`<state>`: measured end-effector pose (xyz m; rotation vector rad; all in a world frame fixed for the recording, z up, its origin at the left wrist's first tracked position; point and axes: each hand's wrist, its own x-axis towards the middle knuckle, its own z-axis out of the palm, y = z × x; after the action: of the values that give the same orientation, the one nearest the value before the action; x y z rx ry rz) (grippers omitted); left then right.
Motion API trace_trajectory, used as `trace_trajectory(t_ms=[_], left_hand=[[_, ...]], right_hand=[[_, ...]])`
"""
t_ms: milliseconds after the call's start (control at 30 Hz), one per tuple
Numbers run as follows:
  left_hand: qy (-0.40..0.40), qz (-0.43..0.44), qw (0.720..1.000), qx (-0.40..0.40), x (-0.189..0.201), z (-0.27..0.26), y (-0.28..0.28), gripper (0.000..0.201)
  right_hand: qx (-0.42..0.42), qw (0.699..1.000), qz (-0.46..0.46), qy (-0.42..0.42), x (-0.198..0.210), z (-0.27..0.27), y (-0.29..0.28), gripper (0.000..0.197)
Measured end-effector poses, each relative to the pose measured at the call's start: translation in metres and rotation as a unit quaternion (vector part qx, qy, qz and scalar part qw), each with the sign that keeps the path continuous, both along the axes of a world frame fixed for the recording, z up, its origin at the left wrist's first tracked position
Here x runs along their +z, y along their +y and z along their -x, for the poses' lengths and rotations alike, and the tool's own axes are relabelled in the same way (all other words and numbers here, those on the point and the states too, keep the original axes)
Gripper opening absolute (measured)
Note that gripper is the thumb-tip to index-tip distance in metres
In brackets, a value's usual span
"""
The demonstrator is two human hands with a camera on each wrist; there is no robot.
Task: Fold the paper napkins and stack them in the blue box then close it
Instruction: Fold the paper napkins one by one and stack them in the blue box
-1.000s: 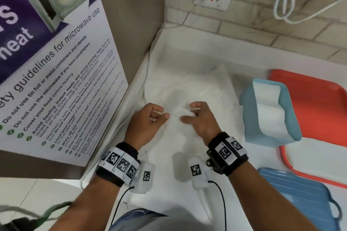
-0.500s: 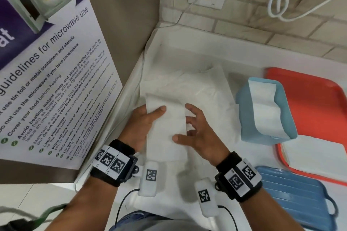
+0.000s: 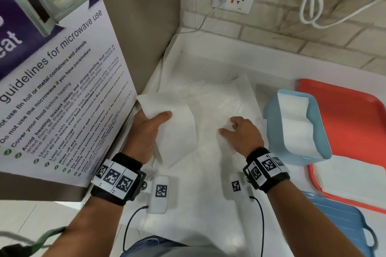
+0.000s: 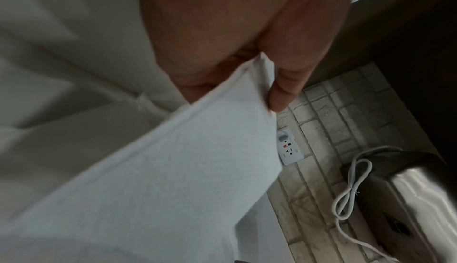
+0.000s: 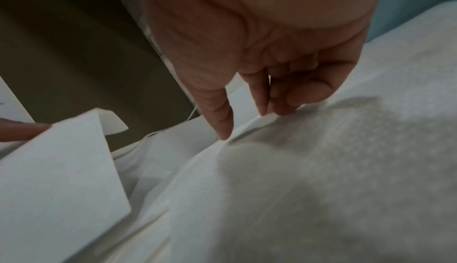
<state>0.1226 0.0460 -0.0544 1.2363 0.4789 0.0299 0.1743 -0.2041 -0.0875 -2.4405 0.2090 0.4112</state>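
Left hand point(image 3: 146, 131) grip pinching folded napkin point(image 3: 177, 129); right hand point(image 3: 242, 133) fingertips on napkin pile point(image 3: 227, 98).

Napkin point(image 3: 177, 129) matt soft paper; blue box point(image 3: 271, 123) smooth plastic.

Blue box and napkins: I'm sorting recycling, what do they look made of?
Blue box: seemingly plastic, with smooth, evenly pale walls and rounded moulded corners. Folded napkin in the left hand: soft matte tissue paper, creased and drooping.
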Motion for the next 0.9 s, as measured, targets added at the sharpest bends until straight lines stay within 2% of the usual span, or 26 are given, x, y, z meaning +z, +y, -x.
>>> trace_trajectory(t_ms=[200, 333, 400, 467, 533, 633, 700, 733, 767, 833, 900], left_hand=[[-0.002, 0.0, 1.0, -0.008, -0.002, -0.001, 0.002, 0.039], [0.007, -0.001, 1.0, -0.019, -0.003, -0.001, -0.001, 0.036], [0.008, -0.001, 1.0, -0.015, -0.002, -0.003, -0.003, 0.034], [0.011, -0.004, 1.0, -0.011, -0.004, -0.006, -0.004, 0.032], [0.015, -0.004, 1.0, -0.01, -0.006, -0.009, -0.006, 0.029], [0.017, 0.006, 1.0, -0.006, -0.008, -0.013, -0.011, 0.024], [0.02, 0.017, 1.0, 0.004, -0.008, -0.016, -0.014, 0.025], [0.021, 0.022, 1.0, 0.006, -0.007, -0.019, -0.015, 0.025], [0.021, 0.026, 0.999, 0.006, -0.006, -0.021, -0.016, 0.025], [0.02, 0.027, 0.999, 0.0, -0.004, -0.025, -0.017, 0.024], [0.021, 0.025, 0.999, -0.002, -0.002, -0.026, -0.016, 0.022]], right_hand=[[-0.035, 0.999, -0.028, 0.0, 0.004, 0.0, 0.004, 0.054], [-0.007, 0.996, 0.065, -0.053, 0.008, -0.004, 0.005, 0.035], [-0.012, 0.993, 0.078, -0.086, 0.008, -0.004, 0.005, 0.02], [-0.017, 0.991, 0.035, -0.128, 0.008, -0.003, 0.006, 0.01], [-0.016, 0.987, -0.035, -0.158, 0.008, -0.004, 0.007, 0.01], [-0.026, 0.985, -0.137, -0.098, 0.011, -0.006, 0.012, 0.01], [-0.046, 0.979, -0.196, -0.013, 0.012, -0.008, 0.018, 0.03], [-0.05, 0.978, -0.204, 0.02, 0.011, -0.009, 0.021, 0.04], [-0.045, 0.979, -0.197, 0.038, 0.009, -0.01, 0.023, 0.042], [-0.024, 0.984, -0.174, 0.032, 0.01, -0.012, 0.026, 0.032], [-0.032, 0.981, -0.191, 0.011, 0.013, -0.012, 0.025, 0.022]])
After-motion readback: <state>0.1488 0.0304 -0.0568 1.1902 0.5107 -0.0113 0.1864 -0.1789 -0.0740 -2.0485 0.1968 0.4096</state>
